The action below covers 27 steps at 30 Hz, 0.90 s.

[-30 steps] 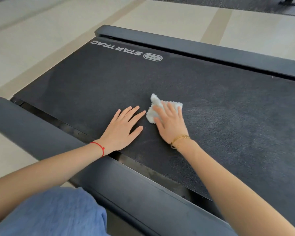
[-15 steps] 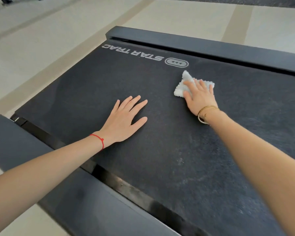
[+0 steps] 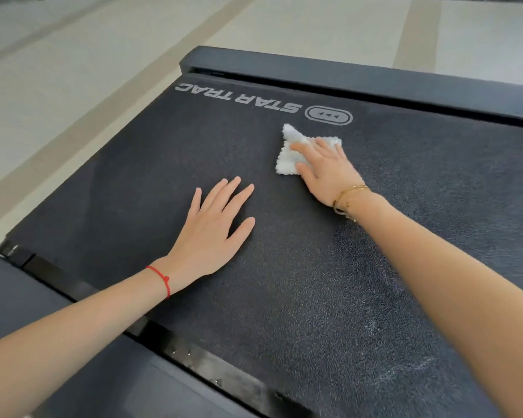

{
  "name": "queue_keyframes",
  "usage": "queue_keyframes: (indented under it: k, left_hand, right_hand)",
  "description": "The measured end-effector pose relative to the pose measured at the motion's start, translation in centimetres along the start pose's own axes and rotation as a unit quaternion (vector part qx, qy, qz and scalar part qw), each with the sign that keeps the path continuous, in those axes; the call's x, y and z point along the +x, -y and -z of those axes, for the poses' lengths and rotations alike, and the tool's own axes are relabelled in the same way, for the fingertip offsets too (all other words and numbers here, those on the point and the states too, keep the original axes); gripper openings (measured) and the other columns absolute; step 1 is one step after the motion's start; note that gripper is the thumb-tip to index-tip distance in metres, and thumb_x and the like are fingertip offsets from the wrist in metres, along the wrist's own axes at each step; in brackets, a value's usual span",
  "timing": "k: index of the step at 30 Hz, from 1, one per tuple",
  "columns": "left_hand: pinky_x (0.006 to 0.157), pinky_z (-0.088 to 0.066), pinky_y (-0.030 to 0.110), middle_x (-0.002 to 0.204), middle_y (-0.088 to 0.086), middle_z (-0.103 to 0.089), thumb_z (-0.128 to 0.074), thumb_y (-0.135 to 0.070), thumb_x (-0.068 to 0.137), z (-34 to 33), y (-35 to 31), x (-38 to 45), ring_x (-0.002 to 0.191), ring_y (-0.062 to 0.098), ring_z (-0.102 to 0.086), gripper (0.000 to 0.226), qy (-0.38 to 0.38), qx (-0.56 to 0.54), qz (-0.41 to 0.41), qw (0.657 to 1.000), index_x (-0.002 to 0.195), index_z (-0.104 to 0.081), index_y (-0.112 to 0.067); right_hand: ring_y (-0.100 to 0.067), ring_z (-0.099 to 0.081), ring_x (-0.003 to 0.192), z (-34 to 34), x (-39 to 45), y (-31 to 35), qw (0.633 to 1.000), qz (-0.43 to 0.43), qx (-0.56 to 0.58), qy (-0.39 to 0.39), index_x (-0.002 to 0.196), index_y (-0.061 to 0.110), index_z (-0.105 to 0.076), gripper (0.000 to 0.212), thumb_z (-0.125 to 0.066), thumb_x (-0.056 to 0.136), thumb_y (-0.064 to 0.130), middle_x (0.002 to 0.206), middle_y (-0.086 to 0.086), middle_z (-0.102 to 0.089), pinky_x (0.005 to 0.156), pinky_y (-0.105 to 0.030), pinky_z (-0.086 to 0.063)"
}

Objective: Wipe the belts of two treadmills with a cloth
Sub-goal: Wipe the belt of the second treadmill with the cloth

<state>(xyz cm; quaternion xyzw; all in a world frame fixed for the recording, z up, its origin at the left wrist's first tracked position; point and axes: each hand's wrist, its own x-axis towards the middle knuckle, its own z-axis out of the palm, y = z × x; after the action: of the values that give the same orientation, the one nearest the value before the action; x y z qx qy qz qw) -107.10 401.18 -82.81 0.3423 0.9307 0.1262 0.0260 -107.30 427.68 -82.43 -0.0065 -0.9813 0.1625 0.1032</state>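
Note:
A black treadmill belt [image 3: 151, 164] with a STAR TRAC logo fills the view. My right hand [image 3: 326, 170] presses a small white cloth [image 3: 287, 156] flat on the belt, just below the logo, with the fingers spread over it. My left hand [image 3: 212, 233] rests palm down on the belt to the left of the cloth, fingers apart, holding nothing. Faint pale dust streaks show on the belt at the lower right.
The treadmill's dark side rails run along the far edge [image 3: 360, 76] and the near edge [image 3: 73, 372]. Pale tiled floor [image 3: 88, 70] lies beyond the treadmill's end on the left and at the top.
My right hand pushed the cloth away from me toward the logo, then drew it slightly back and left. My left hand stayed flat on the belt.

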Motion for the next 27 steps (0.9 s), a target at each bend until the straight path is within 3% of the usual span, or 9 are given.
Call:
queue_keyframes:
  k: [3, 5, 8, 11, 16, 19, 24, 27]
  left_hand:
    - [0.124, 0.003, 0.049, 0.166, -0.008, -0.004, -0.020, -0.051, 0.100, -0.1, 0.1, -0.2, 0.153, 0.011, 0.005, 0.062, 0.003, 0.013, -0.010, 1.000, 0.158, -0.009, -0.032]
    - [0.124, 0.003, 0.049, 0.166, -0.006, -0.003, -0.019, -0.051, 0.100, -0.4, -0.1, -0.3, 0.153, 0.012, 0.006, 0.063, -0.005, 0.025, -0.007, 1.000, 0.158, -0.008, -0.031]
    - [0.124, 0.002, 0.049, 0.166, -0.004, -0.004, -0.020, -0.050, 0.101, -0.6, 0.0, -0.3, 0.153, 0.014, 0.004, 0.062, -0.017, 0.027, -0.012, 0.999, 0.158, -0.009, -0.029]
    - [0.123, 0.000, 0.051, 0.166, -0.002, -0.007, -0.024, -0.048, 0.102, -0.7, -0.1, -0.4, 0.153, 0.016, 0.001, 0.061, -0.025, 0.020, -0.016, 0.999, 0.158, -0.011, -0.028]
    - [0.123, -0.002, 0.053, 0.166, 0.000, -0.010, -0.027, -0.047, 0.102, -0.8, 0.0, -0.5, 0.153, 0.019, -0.003, 0.061, -0.033, 0.017, -0.019, 0.999, 0.158, -0.015, -0.025]
    - [0.122, 0.000, 0.055, 0.166, 0.002, -0.010, -0.026, -0.047, 0.102, -0.6, 0.1, -0.5, 0.153, 0.022, -0.004, 0.061, -0.027, 0.014, -0.023, 0.999, 0.158, -0.016, -0.024]
    - [0.121, 0.002, 0.057, 0.166, 0.003, -0.010, -0.024, -0.047, 0.103, -0.4, -0.1, -0.5, 0.153, 0.023, -0.004, 0.061, -0.012, 0.017, -0.023, 1.000, 0.158, -0.014, -0.024]
    - [0.121, 0.001, 0.058, 0.166, 0.004, -0.010, -0.024, -0.047, 0.103, -0.4, -0.2, -0.6, 0.153, 0.023, -0.004, 0.061, -0.010, 0.024, -0.022, 0.999, 0.158, -0.014, -0.024]
  right_hand:
    - [-0.030, -0.029, 0.137, 1.9, -1.2, -3.6, 0.991, -0.131, -0.002, -0.037, 0.147, 0.026, -0.029, 0.047, -0.034, 0.101, 0.025, 0.145, -0.008, -0.044, 0.115, -0.047, -0.012]
    - [-0.031, -0.029, 0.137, 2.3, -2.3, -4.2, 0.985, -0.166, -0.019, -0.035, 0.147, 0.024, -0.030, 0.046, -0.033, 0.101, 0.027, 0.144, -0.010, -0.044, 0.116, -0.052, -0.012]
    - [-0.031, -0.033, 0.131, 1.6, -4.2, -1.1, 0.989, -0.140, -0.050, -0.026, 0.146, 0.022, -0.031, 0.046, -0.033, 0.101, 0.028, 0.139, -0.009, -0.046, 0.114, -0.054, -0.017]
    - [-0.027, -0.033, 0.130, 1.1, -7.2, 3.4, 0.995, -0.097, -0.038, -0.012, 0.145, 0.023, -0.032, 0.045, -0.035, 0.101, 0.029, 0.136, -0.005, -0.045, 0.114, -0.047, -0.019]
    - [-0.021, -0.025, 0.141, 1.1, -13.5, 7.7, 0.999, -0.033, -0.015, 0.025, 0.144, 0.026, -0.034, 0.042, -0.034, 0.103, 0.032, 0.147, 0.002, -0.038, 0.119, -0.047, -0.014]
    - [-0.023, -0.025, 0.142, 2.4, -16.2, 6.7, 0.996, -0.086, -0.014, 0.018, 0.146, 0.024, -0.033, 0.044, -0.034, 0.103, 0.031, 0.147, 0.000, -0.039, 0.119, -0.042, -0.013]
    - [-0.024, -0.021, 0.142, 3.9, -19.6, 6.1, 0.965, -0.262, -0.021, -0.016, 0.146, 0.024, -0.035, 0.043, -0.034, 0.103, 0.027, 0.148, -0.007, -0.038, 0.117, -0.037, -0.005]
    - [-0.030, -0.028, 0.137, 3.7, -20.6, 9.5, 0.978, -0.207, -0.023, -0.001, 0.144, 0.021, -0.037, 0.041, -0.034, 0.103, 0.027, 0.147, -0.006, -0.039, 0.115, -0.039, -0.011]
